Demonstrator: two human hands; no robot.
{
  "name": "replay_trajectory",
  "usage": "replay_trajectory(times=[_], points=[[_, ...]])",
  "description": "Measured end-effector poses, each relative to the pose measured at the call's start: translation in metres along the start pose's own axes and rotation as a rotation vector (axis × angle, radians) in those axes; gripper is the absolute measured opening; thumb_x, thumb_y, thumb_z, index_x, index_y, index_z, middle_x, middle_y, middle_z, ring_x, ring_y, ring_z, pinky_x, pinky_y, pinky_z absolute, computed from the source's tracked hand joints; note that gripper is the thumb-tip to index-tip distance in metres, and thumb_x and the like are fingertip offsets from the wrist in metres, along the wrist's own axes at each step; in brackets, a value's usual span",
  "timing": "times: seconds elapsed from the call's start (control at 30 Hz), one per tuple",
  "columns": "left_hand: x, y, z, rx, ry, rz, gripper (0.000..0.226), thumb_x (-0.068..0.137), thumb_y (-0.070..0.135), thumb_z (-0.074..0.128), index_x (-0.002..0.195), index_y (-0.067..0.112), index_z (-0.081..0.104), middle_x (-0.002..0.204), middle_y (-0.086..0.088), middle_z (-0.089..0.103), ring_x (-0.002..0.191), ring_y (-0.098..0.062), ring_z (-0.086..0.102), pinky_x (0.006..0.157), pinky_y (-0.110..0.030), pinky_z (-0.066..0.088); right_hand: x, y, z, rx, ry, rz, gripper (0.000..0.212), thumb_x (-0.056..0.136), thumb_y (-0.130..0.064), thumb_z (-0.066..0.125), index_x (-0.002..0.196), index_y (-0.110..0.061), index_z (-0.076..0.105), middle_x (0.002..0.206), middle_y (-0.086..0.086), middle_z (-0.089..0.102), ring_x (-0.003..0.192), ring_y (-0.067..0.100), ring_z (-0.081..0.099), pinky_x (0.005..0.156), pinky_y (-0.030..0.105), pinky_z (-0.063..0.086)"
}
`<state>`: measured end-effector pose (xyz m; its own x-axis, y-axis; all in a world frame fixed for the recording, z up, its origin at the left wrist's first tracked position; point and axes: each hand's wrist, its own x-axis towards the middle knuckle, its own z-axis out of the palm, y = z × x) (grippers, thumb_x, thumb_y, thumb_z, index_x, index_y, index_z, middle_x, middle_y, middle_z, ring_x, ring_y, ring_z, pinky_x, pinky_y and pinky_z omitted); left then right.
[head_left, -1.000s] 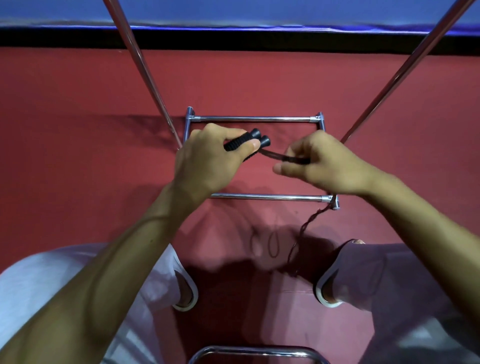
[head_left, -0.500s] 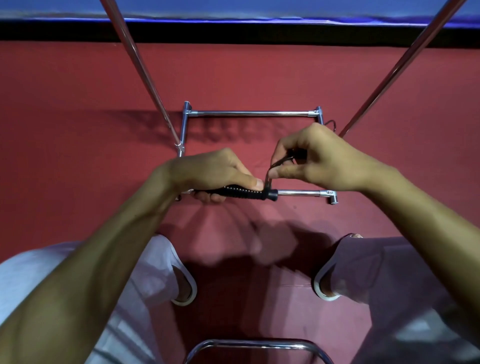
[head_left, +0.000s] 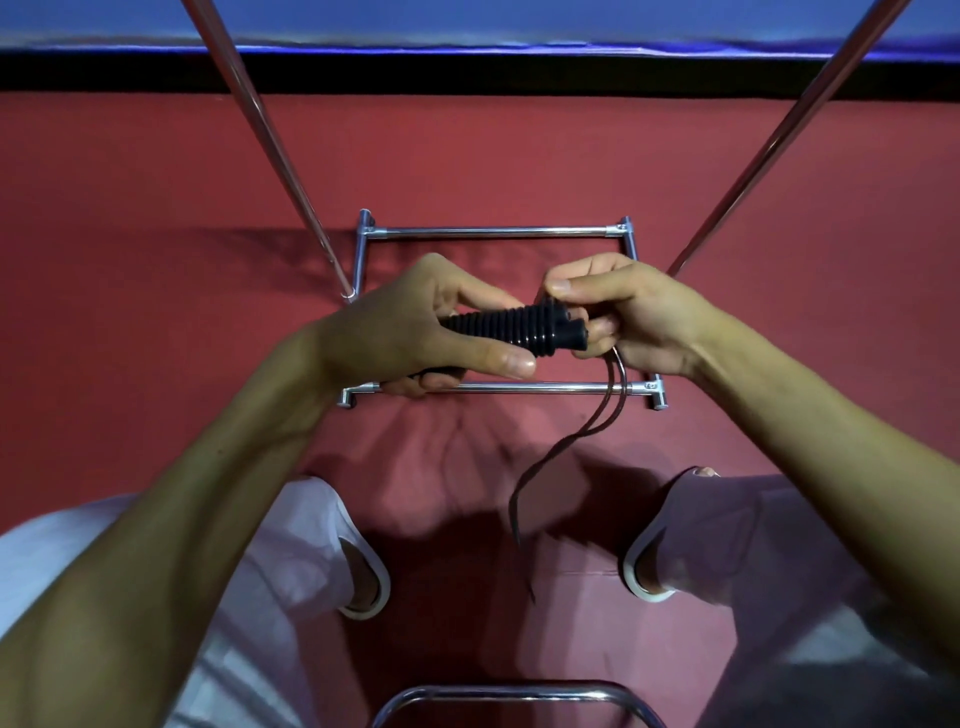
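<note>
Hanging toward six o'clock, two thin cords (head_left: 597, 423) blur out. Our left hand (head_left: 395, 332) wraps its grip round two black ribbed handles (head_left: 511, 327); our right hand (head_left: 636, 317) pinches their three o'clock ends, hiding the cord joints, above one chrome frame (head_left: 493, 232).

Dim, reddish light; soft shadows below, wide-angle bending and blurred edges.

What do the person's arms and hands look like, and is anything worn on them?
The left forearm and right forearm are bare; no sleeve shows. The left hand and right hand wear no glove, ring or watch. The visible nails are short and plain.
</note>
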<state>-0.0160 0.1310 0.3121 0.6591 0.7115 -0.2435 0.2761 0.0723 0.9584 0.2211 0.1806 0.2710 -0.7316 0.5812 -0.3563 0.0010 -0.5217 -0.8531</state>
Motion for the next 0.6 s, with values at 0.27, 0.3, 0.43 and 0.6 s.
replay_trajectory(times=[0.27, 0.3, 0.43, 0.6], points=[[-0.004, -0.004, 0.003, -0.033, 0.332, 0.061, 0.024, 0.086, 0.020, 0.077, 0.099, 0.001, 0.073, 0.045, -0.004, 0.044, 0.031, -0.010, 0.035, 0.035, -0.017, 0.028, 0.015, 0.028, 0.029, 0.346, 0.058, -0.033, 0.031, 0.097, -0.026, 0.049, 0.067, -0.017, 0.048, 0.062, -0.004, 0.032, 0.044, 0.004, 0.025, 0.043, 0.020, 0.013], [-0.002, -0.006, 0.004, -0.029, 0.392, 0.056, 0.021, 0.088, 0.019, 0.077, 0.096, 0.001, 0.071, 0.045, -0.005, 0.044, 0.031, -0.011, 0.034, 0.035, -0.017, 0.028, 0.017, 0.029, 0.035, 0.294, 0.119, -0.041, 0.038, 0.100, -0.026, 0.043, 0.063, -0.017, 0.042, 0.061, -0.003, 0.028, 0.045, 0.006, 0.021, 0.043, 0.021, 0.013], [0.006, -0.015, 0.007, 0.138, 0.568, 0.061, 0.045, 0.083, 0.021, 0.085, 0.121, 0.012, 0.062, 0.049, -0.002, 0.054, 0.034, -0.017, 0.044, 0.039, -0.022, 0.035, 0.021, 0.031, 0.050, 0.051, 0.337, -0.025, 0.042, 0.102, -0.014, 0.032, 0.061, -0.020, 0.027, 0.054, -0.004, 0.019, 0.045, 0.010, 0.015, 0.041, 0.022, 0.013], [0.008, -0.025, 0.012, 0.407, 0.539, 0.117, 0.068, 0.090, 0.035, 0.075, 0.150, 0.045, 0.046, 0.073, -0.014, 0.056, 0.061, -0.030, 0.049, 0.058, -0.038, 0.049, 0.021, 0.026, 0.042, 0.277, 0.187, 0.155, 0.039, 0.091, -0.010, 0.030, 0.055, -0.024, 0.031, 0.051, -0.008, 0.020, 0.045, 0.007, 0.009, 0.041, 0.022, 0.008]])
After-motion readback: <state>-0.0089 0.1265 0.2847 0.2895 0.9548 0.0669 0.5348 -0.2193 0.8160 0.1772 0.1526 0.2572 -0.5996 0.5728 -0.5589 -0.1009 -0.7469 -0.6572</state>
